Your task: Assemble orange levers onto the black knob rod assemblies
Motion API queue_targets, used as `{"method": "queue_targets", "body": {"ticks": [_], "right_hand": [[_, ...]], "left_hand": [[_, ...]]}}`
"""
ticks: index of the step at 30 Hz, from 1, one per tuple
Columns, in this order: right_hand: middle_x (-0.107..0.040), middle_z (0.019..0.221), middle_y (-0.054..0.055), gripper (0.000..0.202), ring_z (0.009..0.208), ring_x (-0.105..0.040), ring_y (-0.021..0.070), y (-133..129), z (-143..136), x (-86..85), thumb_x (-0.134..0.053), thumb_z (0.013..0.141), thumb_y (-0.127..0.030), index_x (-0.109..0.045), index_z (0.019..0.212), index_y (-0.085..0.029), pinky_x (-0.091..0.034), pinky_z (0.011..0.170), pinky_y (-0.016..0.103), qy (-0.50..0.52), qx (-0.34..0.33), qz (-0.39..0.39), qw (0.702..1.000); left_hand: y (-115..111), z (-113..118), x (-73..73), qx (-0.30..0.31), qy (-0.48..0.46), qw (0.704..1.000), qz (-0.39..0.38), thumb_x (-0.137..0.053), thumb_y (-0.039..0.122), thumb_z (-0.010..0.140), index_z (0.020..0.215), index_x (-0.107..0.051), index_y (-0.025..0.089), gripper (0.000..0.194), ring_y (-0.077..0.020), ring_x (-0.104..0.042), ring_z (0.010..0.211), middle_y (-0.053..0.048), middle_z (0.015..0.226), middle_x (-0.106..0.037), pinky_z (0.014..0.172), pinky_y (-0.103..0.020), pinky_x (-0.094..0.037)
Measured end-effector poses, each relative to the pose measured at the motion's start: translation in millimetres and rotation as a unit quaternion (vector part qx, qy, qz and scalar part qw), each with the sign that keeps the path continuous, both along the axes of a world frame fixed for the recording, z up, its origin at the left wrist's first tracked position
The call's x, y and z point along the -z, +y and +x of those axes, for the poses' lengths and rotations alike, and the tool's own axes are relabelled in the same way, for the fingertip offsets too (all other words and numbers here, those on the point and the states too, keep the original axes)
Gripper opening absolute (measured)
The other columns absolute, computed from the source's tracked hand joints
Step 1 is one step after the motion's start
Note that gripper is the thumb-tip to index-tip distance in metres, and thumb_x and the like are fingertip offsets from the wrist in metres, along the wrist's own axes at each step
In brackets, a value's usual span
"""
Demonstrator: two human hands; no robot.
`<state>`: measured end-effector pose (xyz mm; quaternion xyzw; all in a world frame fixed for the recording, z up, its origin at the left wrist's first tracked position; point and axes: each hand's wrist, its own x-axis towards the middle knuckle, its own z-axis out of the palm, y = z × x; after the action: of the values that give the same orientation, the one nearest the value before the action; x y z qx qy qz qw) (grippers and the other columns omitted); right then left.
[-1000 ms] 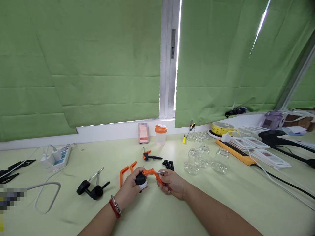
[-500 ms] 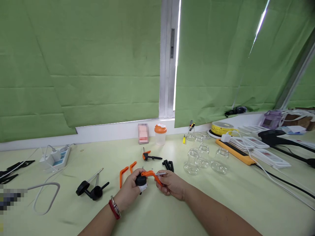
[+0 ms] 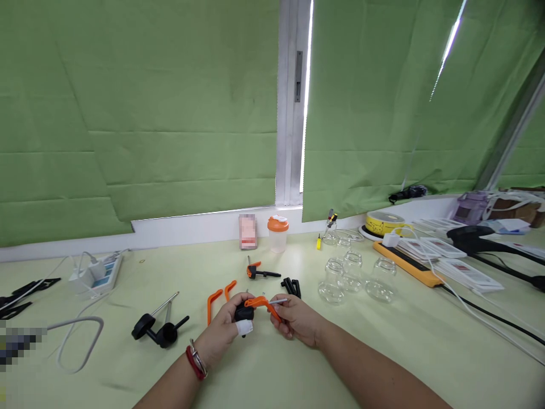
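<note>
My left hand (image 3: 227,325), with white tape round the thumb, is closed on a black round plastic part (image 3: 244,312). My right hand (image 3: 296,321) pinches the far end of a bent orange handle (image 3: 258,301), whose other end meets the black part. A thin metal rod (image 3: 279,301) also sits at my right fingertips, and its join to the other parts is hidden. Two loose orange handles (image 3: 213,301) lie beyond my left hand. Further back rests a black-and-orange crank piece (image 3: 258,272), and several short black pieces (image 3: 292,286) lie behind my right hand.
Black round parts with metal rods (image 3: 159,329) lie at left, near a white power strip (image 3: 113,272). Several glass jars (image 3: 334,284) stand at right, before an orange power strip (image 3: 413,267). An orange-lidded cup (image 3: 278,236) stands at the back by the window.
My left thumb has shifted slightly over the black part, and that part has turned a little. My right hand is almost unmoved.
</note>
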<state>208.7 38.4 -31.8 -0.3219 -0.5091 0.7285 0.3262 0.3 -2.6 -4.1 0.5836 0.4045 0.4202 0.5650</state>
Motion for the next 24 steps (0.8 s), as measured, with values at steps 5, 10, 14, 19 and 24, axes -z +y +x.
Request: {"method": "queue_targets", "body": {"ticks": [5,10,14,19,24], "right_hand": [[-0.056,0.059,-0.004,0.039,0.039,-0.035,0.0044,1.2,-0.5,2.7,-0.065,0.074,-0.053,-0.045,0.087,-0.021,-0.021,0.038,0.019,0.015,0.011,0.001,1.0],[-0.054,0.059,-0.005,0.038,0.039,-0.032,0.0028,0.4,0.1,-2.0,-0.066,0.075,-0.05,-0.045,0.085,-0.02,-0.019,0.04,0.018,0.025,0.003,-0.033,0.999],[-0.054,0.058,-0.005,0.038,0.039,-0.033,0.0029,-0.2,0.1,-4.0,-0.068,0.074,-0.05,-0.046,0.084,-0.02,-0.019,0.04,0.018,0.032,0.004,-0.039,0.999],[-0.056,0.06,-0.004,0.04,0.042,-0.037,0.0042,0.7,0.4,0.4,-0.071,0.071,-0.049,-0.046,0.085,-0.02,-0.023,0.042,0.019,0.069,-0.004,-0.018,0.997],[-0.057,0.061,-0.003,0.043,0.043,-0.039,0.0052,0.6,0.2,3.0,-0.072,0.069,-0.05,-0.048,0.087,-0.02,-0.026,0.043,0.02,0.057,0.001,0.0,0.998]], "left_hand": [[0.6,0.4,-0.3,-0.01,0.037,0.999,0.02,-0.066,0.023,0.072,0.117,-0.052,0.026,0.048,-0.0155,-0.048,0.084,-0.001,0.102,-0.055,0.07,-0.025,-0.041],[0.8,0.2,-0.2,0.0,0.035,0.999,0.026,-0.065,0.024,0.073,0.12,-0.05,0.026,0.049,-0.0157,-0.049,0.084,-0.001,0.101,-0.056,0.07,-0.025,-0.042],[1.1,0.8,-1.4,0.01,0.026,0.999,0.023,-0.066,0.023,0.073,0.121,-0.048,0.025,0.051,-0.0157,-0.048,0.086,-0.002,0.1,-0.056,0.072,-0.026,-0.041],[2.8,0.8,0.0,0.023,0.015,0.999,0.02,-0.065,0.022,0.074,0.121,-0.049,0.026,0.05,-0.0138,-0.047,0.079,0.0,0.094,-0.055,0.07,-0.026,-0.04],[1.8,1.6,-0.3,0.021,0.029,0.999,0.025,-0.064,0.021,0.073,0.117,-0.052,0.027,0.046,-0.0147,-0.047,0.082,0.0,0.098,-0.055,0.073,-0.027,-0.04]]}}
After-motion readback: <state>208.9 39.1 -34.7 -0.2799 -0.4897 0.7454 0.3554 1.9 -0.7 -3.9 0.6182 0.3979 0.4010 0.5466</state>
